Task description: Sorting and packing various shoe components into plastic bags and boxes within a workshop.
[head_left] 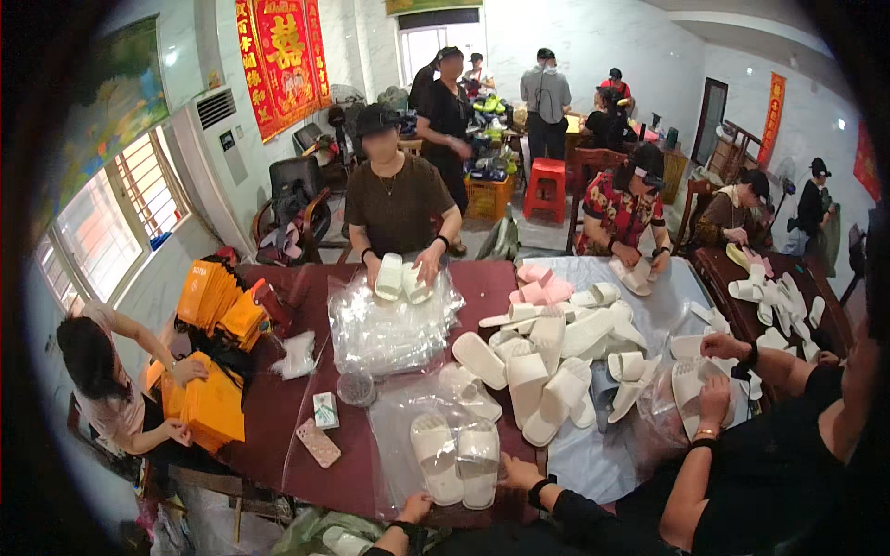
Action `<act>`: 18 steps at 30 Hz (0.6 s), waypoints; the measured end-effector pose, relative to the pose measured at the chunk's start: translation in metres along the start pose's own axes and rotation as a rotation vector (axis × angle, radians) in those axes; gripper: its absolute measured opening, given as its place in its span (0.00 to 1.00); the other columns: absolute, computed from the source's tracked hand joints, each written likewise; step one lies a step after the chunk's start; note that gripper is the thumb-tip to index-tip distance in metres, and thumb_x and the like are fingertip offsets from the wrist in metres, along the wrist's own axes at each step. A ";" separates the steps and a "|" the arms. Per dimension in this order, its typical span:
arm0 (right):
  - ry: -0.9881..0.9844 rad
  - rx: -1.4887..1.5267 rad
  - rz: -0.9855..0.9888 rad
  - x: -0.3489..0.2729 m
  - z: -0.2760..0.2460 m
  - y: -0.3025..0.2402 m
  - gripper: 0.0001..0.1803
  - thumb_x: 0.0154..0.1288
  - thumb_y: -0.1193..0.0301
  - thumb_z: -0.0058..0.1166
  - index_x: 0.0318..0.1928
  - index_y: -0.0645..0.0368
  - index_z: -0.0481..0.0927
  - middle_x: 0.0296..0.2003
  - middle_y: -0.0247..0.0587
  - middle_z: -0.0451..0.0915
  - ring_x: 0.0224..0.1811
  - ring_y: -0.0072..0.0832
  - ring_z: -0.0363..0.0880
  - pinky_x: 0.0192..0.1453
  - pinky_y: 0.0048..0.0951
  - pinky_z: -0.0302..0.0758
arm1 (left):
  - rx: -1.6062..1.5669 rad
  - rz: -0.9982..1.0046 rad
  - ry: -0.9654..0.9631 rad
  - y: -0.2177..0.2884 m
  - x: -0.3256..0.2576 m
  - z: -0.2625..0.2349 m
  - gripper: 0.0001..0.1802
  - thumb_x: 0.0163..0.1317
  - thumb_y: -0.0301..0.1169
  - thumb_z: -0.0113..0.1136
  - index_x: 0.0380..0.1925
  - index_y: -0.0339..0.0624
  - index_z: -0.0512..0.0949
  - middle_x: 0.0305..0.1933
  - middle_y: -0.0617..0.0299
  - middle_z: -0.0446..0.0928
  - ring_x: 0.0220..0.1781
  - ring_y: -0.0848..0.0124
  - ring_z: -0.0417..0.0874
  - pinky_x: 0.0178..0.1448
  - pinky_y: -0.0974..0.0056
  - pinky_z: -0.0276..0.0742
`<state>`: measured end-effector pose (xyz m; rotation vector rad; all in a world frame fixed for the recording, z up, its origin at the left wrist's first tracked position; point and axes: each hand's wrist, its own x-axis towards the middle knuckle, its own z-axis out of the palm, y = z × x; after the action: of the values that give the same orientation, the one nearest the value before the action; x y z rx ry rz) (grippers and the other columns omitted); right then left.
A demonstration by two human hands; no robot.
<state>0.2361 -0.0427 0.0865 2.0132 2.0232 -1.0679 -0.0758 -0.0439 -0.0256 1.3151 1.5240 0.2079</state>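
In front of me a pair of cream slippers (457, 466) lies side by side on a clear plastic bag (394, 449), on the dark red table (292, 463). My left hand (414, 507) is at the bag's lower left corner, its fingers curled together on the plastic. Just right of the pair, my right hand (521, 474) has its fingers stretched toward the right slipper's edge, holding nothing that shows. A heap of loose cream slippers (556, 371) covers the table to the right, with pink slippers (540, 285) at its far side.
Clear bags (385, 324) are stacked ahead, where a co-worker (399, 204) handles slippers. A phone (319, 443), a small box (324, 410) and a round clear container (355, 389) lie left of my bag. Orange bags (213, 398) pile up farther left. Another person's arms (700, 463) reach in close at right.
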 end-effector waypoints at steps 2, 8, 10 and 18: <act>0.053 -0.050 0.048 -0.005 0.006 0.010 0.53 0.42 0.40 0.56 0.61 0.61 0.50 0.47 0.58 0.69 0.47 0.50 0.72 0.45 0.45 0.71 | 0.055 0.002 -0.025 0.067 -0.037 -0.011 0.13 0.56 0.35 0.52 0.33 0.37 0.77 0.23 0.59 0.76 0.22 0.71 0.74 0.27 0.66 0.69; 0.208 0.039 0.045 0.023 0.010 -0.002 0.31 0.51 0.53 0.53 0.48 0.62 0.61 0.40 0.56 0.73 0.41 0.51 0.75 0.41 0.46 0.72 | -0.011 0.027 -0.016 0.042 -0.012 -0.025 0.13 0.56 0.36 0.50 0.30 0.35 0.76 0.23 0.57 0.76 0.24 0.67 0.77 0.30 0.63 0.71; 0.178 0.137 0.088 0.031 0.009 0.003 0.24 0.53 0.57 0.52 0.41 0.64 0.70 0.37 0.57 0.75 0.41 0.49 0.74 0.42 0.45 0.72 | -0.071 0.018 -0.009 0.044 -0.006 -0.023 0.15 0.56 0.37 0.49 0.25 0.35 0.76 0.21 0.57 0.76 0.25 0.67 0.76 0.31 0.63 0.70; 0.345 0.317 0.174 0.046 0.020 0.016 0.27 0.58 0.52 0.43 0.37 0.68 0.76 0.36 0.63 0.75 0.43 0.53 0.74 0.47 0.44 0.69 | 0.114 0.201 0.108 0.047 -0.008 -0.017 0.15 0.56 0.38 0.51 0.30 0.36 0.77 0.22 0.55 0.76 0.25 0.67 0.78 0.32 0.63 0.71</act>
<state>0.2365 -0.0161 0.0407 2.6414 1.8634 -1.1297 -0.0616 -0.0249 0.0186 1.5704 1.5110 0.3282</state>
